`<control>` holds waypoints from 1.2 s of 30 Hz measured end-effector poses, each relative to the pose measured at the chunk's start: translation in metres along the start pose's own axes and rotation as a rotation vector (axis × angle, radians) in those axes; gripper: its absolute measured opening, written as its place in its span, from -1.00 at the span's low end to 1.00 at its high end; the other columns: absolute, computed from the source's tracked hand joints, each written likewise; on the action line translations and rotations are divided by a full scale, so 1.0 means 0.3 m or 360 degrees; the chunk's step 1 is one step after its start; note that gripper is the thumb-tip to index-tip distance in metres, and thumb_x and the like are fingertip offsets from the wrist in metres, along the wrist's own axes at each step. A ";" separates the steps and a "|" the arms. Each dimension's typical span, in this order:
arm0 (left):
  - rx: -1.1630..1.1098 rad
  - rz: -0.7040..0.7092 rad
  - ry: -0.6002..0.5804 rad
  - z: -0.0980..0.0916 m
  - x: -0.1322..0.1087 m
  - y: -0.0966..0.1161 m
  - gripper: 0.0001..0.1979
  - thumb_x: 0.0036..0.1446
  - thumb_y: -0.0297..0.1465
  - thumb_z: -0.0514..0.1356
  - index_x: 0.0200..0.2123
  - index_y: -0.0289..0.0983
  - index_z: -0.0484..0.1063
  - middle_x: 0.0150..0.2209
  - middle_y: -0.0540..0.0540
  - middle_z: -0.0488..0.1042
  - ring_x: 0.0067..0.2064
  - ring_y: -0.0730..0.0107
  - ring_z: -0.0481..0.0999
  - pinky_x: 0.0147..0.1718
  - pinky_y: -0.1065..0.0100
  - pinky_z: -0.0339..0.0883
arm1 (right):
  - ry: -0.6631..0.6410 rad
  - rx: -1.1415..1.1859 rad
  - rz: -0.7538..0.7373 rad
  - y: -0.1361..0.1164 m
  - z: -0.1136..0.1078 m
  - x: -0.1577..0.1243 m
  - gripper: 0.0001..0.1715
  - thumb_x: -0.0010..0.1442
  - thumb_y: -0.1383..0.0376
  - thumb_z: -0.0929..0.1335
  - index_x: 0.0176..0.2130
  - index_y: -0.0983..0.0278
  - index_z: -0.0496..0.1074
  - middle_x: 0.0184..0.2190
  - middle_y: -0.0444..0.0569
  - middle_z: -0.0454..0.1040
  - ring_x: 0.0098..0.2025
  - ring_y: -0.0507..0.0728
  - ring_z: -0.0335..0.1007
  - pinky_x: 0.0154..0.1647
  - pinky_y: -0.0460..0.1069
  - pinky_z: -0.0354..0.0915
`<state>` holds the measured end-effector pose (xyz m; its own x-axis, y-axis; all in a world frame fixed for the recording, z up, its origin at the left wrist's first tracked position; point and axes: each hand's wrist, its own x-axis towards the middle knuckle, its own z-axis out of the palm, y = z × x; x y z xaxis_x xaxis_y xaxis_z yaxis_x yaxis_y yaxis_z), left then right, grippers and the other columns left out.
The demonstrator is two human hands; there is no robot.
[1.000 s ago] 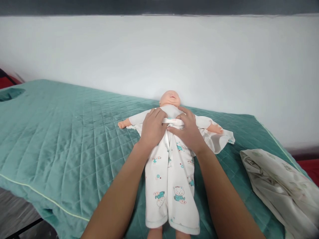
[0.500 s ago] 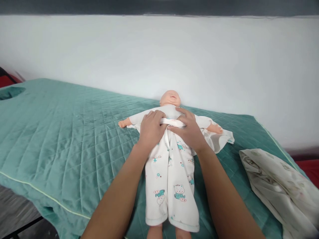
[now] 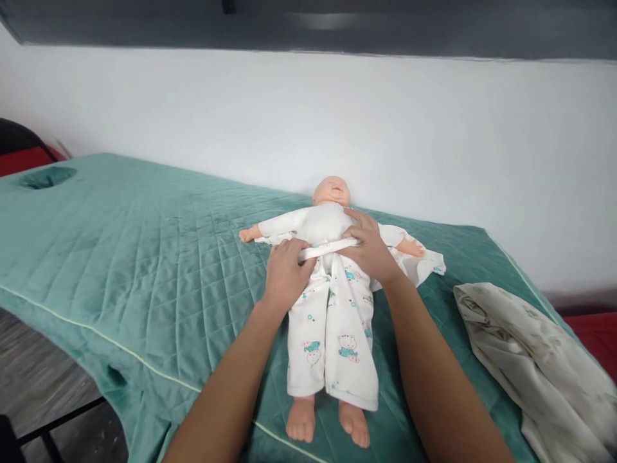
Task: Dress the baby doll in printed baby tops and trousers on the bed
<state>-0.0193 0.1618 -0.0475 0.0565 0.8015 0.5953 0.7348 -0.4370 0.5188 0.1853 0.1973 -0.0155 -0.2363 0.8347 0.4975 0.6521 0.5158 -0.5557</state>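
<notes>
Left hand (image 3: 284,276), right hand (image 3: 371,252) and waistband (image 3: 328,248) lower on the doll (image 3: 321,222)

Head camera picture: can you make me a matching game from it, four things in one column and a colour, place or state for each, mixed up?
1 doll
2 waistband
3 quilted cover
4 crumpled cloth

a teal green
b at the right of the picture
c lying on its back
d gripped by left hand and right hand

Pairs: 1-c, 2-d, 3-a, 4-b

Bare forearms run to the bare left hand (image 3: 285,275) and right hand (image 3: 371,254).
</notes>
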 end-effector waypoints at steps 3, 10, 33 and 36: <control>-0.0049 -0.0011 0.0003 -0.003 -0.027 -0.011 -0.99 0.21 -0.41 0.18 -0.28 -0.20 0.38 -0.33 -0.03 0.48 -0.23 0.23 0.43 -0.19 0.22 0.19 | -0.0014 0.0004 -0.0013 0.001 -0.006 -0.010 -0.80 0.08 0.17 0.46 -0.45 0.19 0.41 0.30 0.02 0.27 0.36 0.37 0.03 0.35 0.32 -0.04; -0.0194 0.0072 0.0021 0.013 -0.019 -0.029 -0.99 0.22 -0.42 0.17 -0.28 -0.20 0.38 -0.32 -0.03 0.48 -0.22 0.25 0.41 -0.15 0.21 0.20 | 0.0071 -0.0020 -0.0031 -0.019 -0.007 -0.059 -0.81 0.07 0.20 0.46 -0.41 0.19 0.38 0.29 0.03 0.27 0.34 0.36 0.05 0.36 0.32 -0.05; 0.0043 0.0172 0.0028 -0.002 -0.032 -0.041 -0.86 0.12 -0.52 0.11 -0.26 -0.19 0.35 -0.23 -0.09 0.48 -0.13 0.18 0.42 -0.10 0.19 0.24 | 0.0175 -0.0350 -0.0222 -0.119 -0.018 -0.237 -0.76 0.20 0.13 0.45 -0.41 0.17 0.40 -0.07 0.00 0.49 0.01 0.29 0.23 0.08 0.24 0.21; 0.0017 0.0209 0.0061 -0.006 -0.035 -0.039 -0.84 0.11 -0.54 0.10 -0.25 -0.19 0.35 -0.23 -0.09 0.47 -0.14 0.18 0.41 -0.11 0.20 0.25 | 0.0170 -0.0259 -0.0275 -0.126 -0.018 -0.247 -0.75 0.22 0.15 0.44 -0.43 0.16 0.39 -0.28 -0.06 0.54 -0.11 0.24 0.28 -0.01 0.19 0.23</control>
<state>-0.0296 0.1577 -0.0589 0.1269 0.7217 0.6805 0.7298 -0.5325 0.4287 0.1821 0.1149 -0.0276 -0.2827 0.7073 0.6480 0.7178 0.6041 -0.3462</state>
